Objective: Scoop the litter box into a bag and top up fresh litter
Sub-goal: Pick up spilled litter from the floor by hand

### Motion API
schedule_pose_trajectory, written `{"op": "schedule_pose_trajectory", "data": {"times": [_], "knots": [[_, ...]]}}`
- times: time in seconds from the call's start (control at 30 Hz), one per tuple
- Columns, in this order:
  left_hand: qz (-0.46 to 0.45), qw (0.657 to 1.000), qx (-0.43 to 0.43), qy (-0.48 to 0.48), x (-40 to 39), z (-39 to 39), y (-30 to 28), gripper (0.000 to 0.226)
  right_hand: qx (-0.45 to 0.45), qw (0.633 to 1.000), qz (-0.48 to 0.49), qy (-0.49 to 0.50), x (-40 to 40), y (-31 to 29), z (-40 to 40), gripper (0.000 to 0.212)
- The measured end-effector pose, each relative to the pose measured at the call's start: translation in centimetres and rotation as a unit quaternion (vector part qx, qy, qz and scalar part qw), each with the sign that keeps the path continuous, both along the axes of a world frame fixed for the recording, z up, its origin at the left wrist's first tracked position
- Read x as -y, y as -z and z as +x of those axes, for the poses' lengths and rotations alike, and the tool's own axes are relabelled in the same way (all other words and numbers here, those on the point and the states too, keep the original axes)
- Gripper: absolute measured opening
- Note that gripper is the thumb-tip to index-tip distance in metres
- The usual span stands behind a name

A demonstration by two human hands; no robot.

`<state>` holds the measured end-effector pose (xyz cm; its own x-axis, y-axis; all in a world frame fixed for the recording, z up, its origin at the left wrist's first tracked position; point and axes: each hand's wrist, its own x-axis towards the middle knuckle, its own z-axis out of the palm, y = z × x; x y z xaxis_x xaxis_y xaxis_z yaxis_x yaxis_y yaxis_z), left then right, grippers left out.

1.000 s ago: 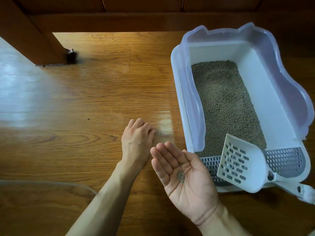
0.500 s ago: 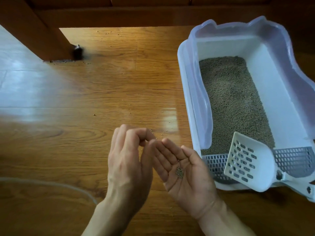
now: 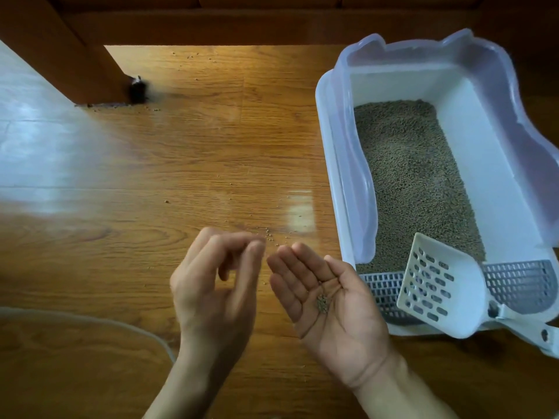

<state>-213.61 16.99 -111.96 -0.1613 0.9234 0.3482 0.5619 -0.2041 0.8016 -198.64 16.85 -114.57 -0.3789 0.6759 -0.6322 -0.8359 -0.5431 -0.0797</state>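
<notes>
A white litter box (image 3: 332, 164) with a pale lilac rim stands on the wooden floor at the right, holding grey-brown litter (image 3: 414, 176). A white slotted scoop (image 3: 438, 285) rests on the grate at the box's near end. My right hand (image 3: 344, 331) is palm up beside the box, cupping a small cluster of litter pellets (image 3: 322, 303). My left hand (image 3: 214, 285) hovers just left of it, fingertips drawn into a loose pinch with nothing visible between them. A few loose pellets (image 3: 269, 235) lie on the floor just beyond both hands.
The curved edge of a clear plastic bag (image 3: 90, 320) shows at the bottom left. A wooden furniture leg (image 3: 69, 49) stands at the top left with a small black object (image 3: 137, 89) at its foot. Stray pellets dot the floor further back.
My left hand lifted off the floor, came to the right palm, and now sits a little apart from it. The right hand stayed palm up with the pellets.
</notes>
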Motion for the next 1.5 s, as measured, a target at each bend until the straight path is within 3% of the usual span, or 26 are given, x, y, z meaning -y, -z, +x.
{"op": "schedule_pose_trajectory", "data": {"times": [0.1, 0.2, 0.27, 0.4, 0.53, 0.7, 1.07, 1.13, 1.3, 1.37, 1.5], "knots": [[-0.121, 0.992, 0.015, -0.023, -2.4, -0.5, 3.4, 0.008, 0.039, 0.999, -0.003, -0.009, 0.6, 0.8, 0.4, 0.049], [-0.169, 0.980, -0.106, -0.022, -4.1, -1.1, 7.0, 0.011, 0.031, 1.000, 0.002, -0.006, 1.1, 1.1, 0.7, 0.045], [-0.167, 0.973, -0.161, -0.010, -4.7, -1.3, 8.6, 0.025, 0.019, 1.000, 0.008, 0.004, 1.2, 1.0, 0.8, 0.043], [-0.165, 0.968, -0.191, -0.002, -4.9, -1.2, 10.0, 0.040, 0.016, 1.000, 0.008, 0.005, 1.0, 0.7, 0.7, 0.043], [-0.160, 0.968, -0.190, -0.014, -4.9, -1.1, 11.2, 0.034, 0.011, 1.000, 0.006, 0.000, 1.0, 0.6, 0.6, 0.044], [-0.128, 0.976, -0.175, -0.017, -5.2, -1.0, 12.3, 0.008, 0.005, 1.000, 0.011, 0.002, 0.7, 0.4, 0.4, 0.043], [-0.075, 0.948, -0.310, 0.003, -5.8, -0.8, 12.9, 0.027, 0.008, 1.000, 0.006, 0.001, 0.6, 0.0, 0.4, 0.043], [-0.094, 0.957, -0.274, -0.008, -5.7, -0.9, 12.4, 0.027, -0.001, 1.000, 0.015, 0.007, 0.6, -0.1, 0.4, 0.042], [-0.080, 0.993, -0.050, -0.074, -3.8, -1.3, 6.3, 0.016, 0.004, 1.000, 0.013, 0.008, 0.6, -0.1, 0.4, 0.042], [-0.042, 0.997, -0.038, -0.044, -2.5, -1.0, 3.1, 0.013, 0.010, 1.000, 0.008, 0.002, 0.6, -0.2, 0.1, 0.040], [0.006, 0.993, -0.113, 0.027, 0.9, 1.4, 0.1, 0.016, 0.010, 1.000, 0.000, 0.012, 0.5, -0.1, -0.6, 0.048]]}}
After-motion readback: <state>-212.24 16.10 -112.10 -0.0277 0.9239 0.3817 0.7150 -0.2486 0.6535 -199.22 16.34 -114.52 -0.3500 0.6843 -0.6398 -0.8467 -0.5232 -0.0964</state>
